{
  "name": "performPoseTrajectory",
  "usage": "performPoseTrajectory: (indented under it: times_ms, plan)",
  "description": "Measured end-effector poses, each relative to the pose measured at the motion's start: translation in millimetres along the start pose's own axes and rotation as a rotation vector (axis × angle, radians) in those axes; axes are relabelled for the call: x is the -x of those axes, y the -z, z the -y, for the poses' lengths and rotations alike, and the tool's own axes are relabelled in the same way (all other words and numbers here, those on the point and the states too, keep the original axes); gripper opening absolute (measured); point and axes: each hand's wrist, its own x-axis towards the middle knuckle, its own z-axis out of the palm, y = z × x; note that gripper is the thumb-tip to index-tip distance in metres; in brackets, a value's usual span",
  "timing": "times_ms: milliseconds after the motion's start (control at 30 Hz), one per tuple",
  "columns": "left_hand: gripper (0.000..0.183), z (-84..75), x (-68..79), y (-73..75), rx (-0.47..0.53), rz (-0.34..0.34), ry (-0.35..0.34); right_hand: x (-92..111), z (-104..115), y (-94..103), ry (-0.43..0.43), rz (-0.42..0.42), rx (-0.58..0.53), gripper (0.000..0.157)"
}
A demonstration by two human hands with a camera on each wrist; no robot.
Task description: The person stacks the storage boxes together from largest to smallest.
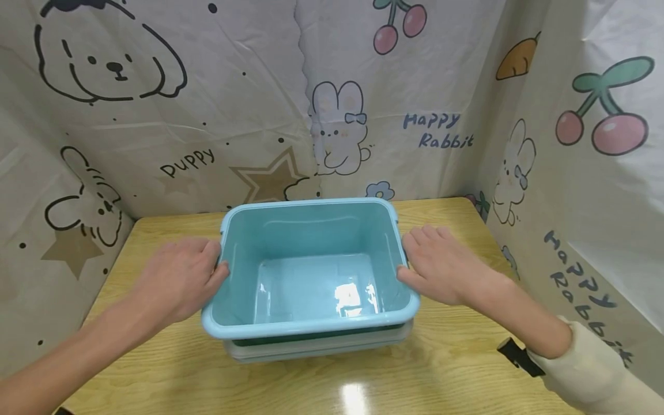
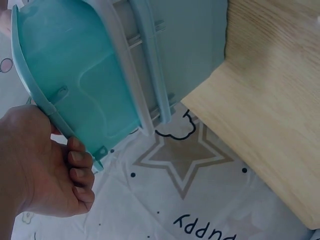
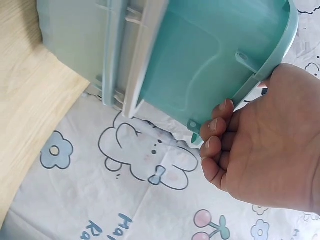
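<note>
A light blue plastic bin (image 1: 316,288) with nothing inside sits in the middle of the head view, nested in a stack of others. Below its rim show the edges of a whitish bin (image 1: 321,344) and a pale blue one (image 2: 195,45). My left hand (image 1: 181,276) grips the top bin's left rim, thumb over the edge and fingers curled beneath. On the opposite side my right hand (image 1: 441,265) holds the right rim the same way. Both wrist views show the top bin's walls standing partly out of the whitish bin.
The stack stands on a wood-grain table (image 1: 456,357). Behind and beside it hangs a cloth (image 1: 249,115) printed with rabbits, a puppy, stars and cherries. A black strap (image 1: 520,356) is at the right wrist, by a cream sleeve (image 1: 596,369).
</note>
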Motion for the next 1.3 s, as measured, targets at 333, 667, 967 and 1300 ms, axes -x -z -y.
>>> performPoseTrajectory:
  times_ms: [333, 667, 967, 1300]
  plan:
    - [0.028, -1.1, -1.0, -12.7, 0.018, 0.000, -0.004, -2.1, -3.5, -12.6, -0.014, 0.015, -0.033, 0.019]
    - [0.029, -0.9, -1.3, -23.1, 0.029, -0.011, -0.008, -3.0, -5.2, -24.0, -0.018, 0.016, -0.061, 0.018]
    - [0.028, -1.8, -0.4, -32.1, 0.021, 0.012, -0.004, -4.1, -6.5, -33.4, -0.013, 0.038, -0.063, 0.020]
    - [0.027, -2.3, -1.7, -42.0, 0.024, 0.035, -0.002, -4.9, -8.6, -43.3, -0.016, 0.048, -0.079, 0.020]
